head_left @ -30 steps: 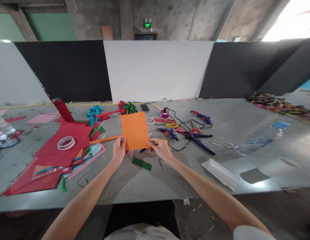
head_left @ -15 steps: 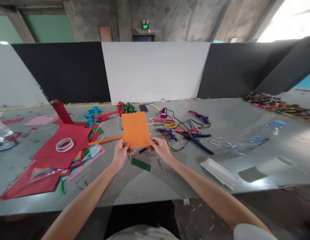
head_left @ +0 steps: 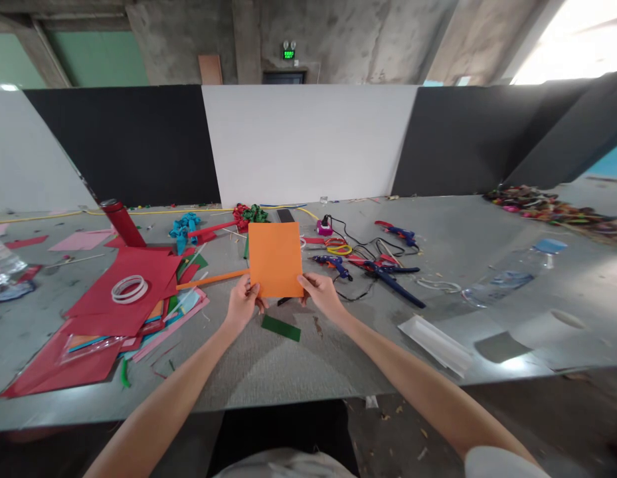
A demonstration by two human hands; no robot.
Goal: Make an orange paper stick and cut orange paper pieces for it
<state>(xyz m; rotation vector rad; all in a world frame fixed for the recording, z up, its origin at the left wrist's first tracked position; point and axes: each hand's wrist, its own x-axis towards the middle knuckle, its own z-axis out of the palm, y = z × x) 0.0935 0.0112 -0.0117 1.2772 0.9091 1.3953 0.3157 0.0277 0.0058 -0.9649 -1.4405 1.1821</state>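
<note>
Both forearms reach up from the bottom corners of the frame and converge near its middle. The left hand [head_left: 242,301] is at the lower left corner of an orange sheet of paper [head_left: 275,260], its thumb laid on the front face and its other fingers curled at the edge and behind. The right hand [head_left: 322,293] mirrors it at the lower right corner, thumb and fingers pinching the sheet. The sheet stands nearly upright in the centre of the frame, its face toward the camera. How far the hidden fingers extend behind it, I cannot tell.

Just below the sheet, a dark green strip [head_left: 281,328] lies on the grey table [head_left: 288,372]. An orange strip [head_left: 213,279] runs from the left hand toward the red sheets [head_left: 123,285] at left, where two white tape rolls [head_left: 129,289] rest. Right of centre lie two blue glue guns [head_left: 334,263] with tangled black cords. A clear plastic bottle [head_left: 512,273] lies on its side at right; a red flask [head_left: 123,224] leans in the left part of the frame.
</note>
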